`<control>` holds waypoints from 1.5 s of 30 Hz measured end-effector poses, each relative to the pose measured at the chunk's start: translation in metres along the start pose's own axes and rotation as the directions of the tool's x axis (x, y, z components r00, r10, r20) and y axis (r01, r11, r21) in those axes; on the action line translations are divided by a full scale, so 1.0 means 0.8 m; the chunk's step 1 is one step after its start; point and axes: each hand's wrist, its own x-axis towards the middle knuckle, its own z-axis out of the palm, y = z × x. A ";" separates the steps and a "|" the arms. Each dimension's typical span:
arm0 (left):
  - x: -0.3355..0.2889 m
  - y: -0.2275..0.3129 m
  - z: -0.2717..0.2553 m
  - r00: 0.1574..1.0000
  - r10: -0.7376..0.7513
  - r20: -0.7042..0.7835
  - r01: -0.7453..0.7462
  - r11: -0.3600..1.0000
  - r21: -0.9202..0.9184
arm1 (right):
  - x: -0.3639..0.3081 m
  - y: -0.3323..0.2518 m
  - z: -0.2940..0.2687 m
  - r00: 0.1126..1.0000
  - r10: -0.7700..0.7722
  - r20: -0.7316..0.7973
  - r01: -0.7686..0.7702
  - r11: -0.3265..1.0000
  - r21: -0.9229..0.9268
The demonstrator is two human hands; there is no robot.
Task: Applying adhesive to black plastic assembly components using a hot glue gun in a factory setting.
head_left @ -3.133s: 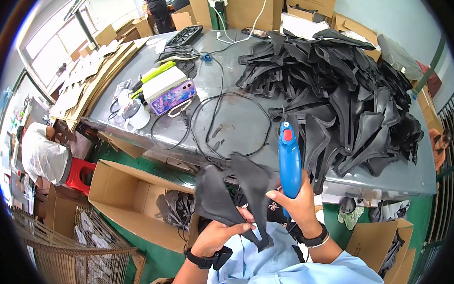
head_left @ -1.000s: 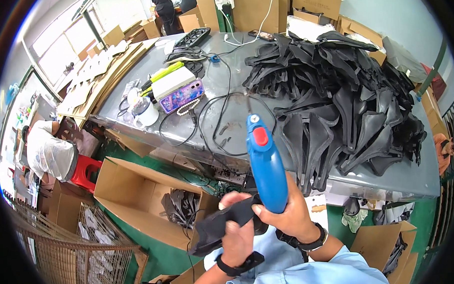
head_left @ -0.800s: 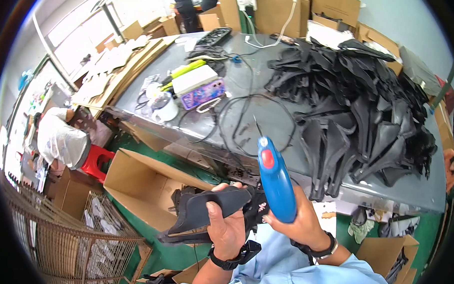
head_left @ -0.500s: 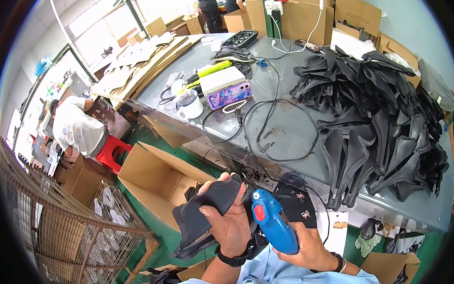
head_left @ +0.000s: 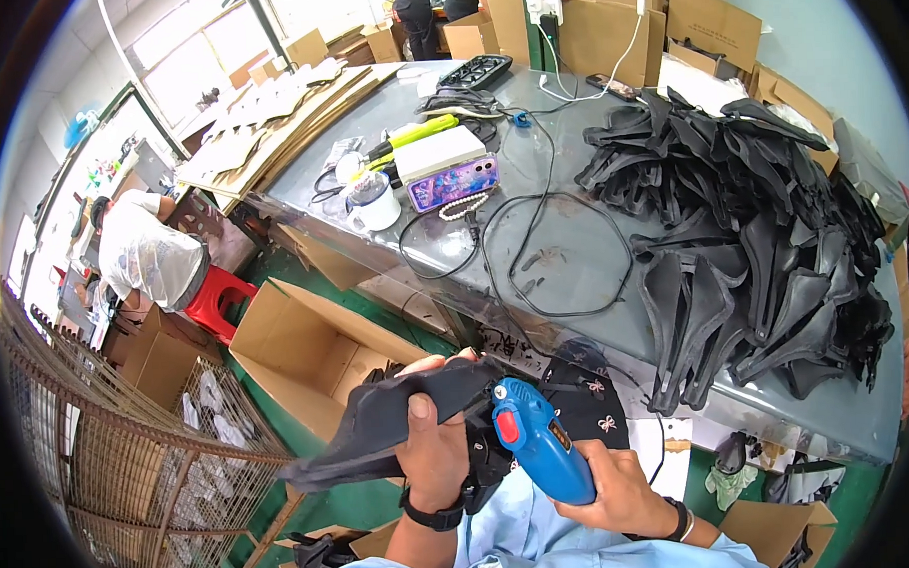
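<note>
A black moulded piece point(head_left: 369, 419), soft-looking and curved, lies in my left hand point(head_left: 436, 453), with the thumb pressed on its face and the fingers behind it. My right hand point(head_left: 614, 487) is wrapped round the lower end of a blue hand-held power tool point(head_left: 548, 451) with a red button. The tool's head is close to the right end of the black piece; its working tip is hidden, so I cannot tell if they touch. Many similar black pieces point(head_left: 712, 215) are heaped on the right of the grey table point(head_left: 455, 284).
An open cardboard box point(head_left: 306, 339) stands beyond my left hand, near a rusty wire rack point(head_left: 151, 475). A looped black cable point(head_left: 519, 272), a phone in a purple case point(head_left: 454, 184) and a white mug point(head_left: 376, 203) lie on the table. A person point(head_left: 148, 250) sits at the left.
My left hand has tilted and turned the black piece so that it reaches further left and lies flatter. The blue tool has shifted slightly left and down.
</note>
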 end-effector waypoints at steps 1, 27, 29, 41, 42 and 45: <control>0.002 0.004 -0.002 1.000 -0.002 0.001 0.002 1.000 -0.001 | -0.001 0.002 0.000 1.000 0.014 -0.005 -0.014 1.000 -0.008; 0.007 0.022 0.003 0.995 -0.094 -0.043 0.100 0.978 0.185 | 0.002 0.013 0.006 0.997 -0.058 -0.044 0.055 0.996 -0.067; 0.003 0.022 0.007 0.979 -0.174 -0.101 0.186 0.976 0.116 | 0.002 0.011 0.007 0.999 -0.032 -0.019 0.031 0.999 -0.030; 0.017 0.042 0.000 0.916 -0.400 -0.021 0.387 0.871 0.302 | 0.004 0.008 0.003 0.999 -0.039 -0.022 0.037 0.996 -0.085; 0.022 0.047 -0.002 0.885 -0.465 -0.012 0.431 0.812 0.394 | 0.003 0.009 0.002 0.999 -0.036 -0.021 0.035 0.996 -0.085; 0.038 0.057 -0.003 0.797 -0.602 0.042 0.493 0.690 0.531 | 0.002 0.013 -0.001 0.999 -0.049 -0.018 0.047 0.991 -0.129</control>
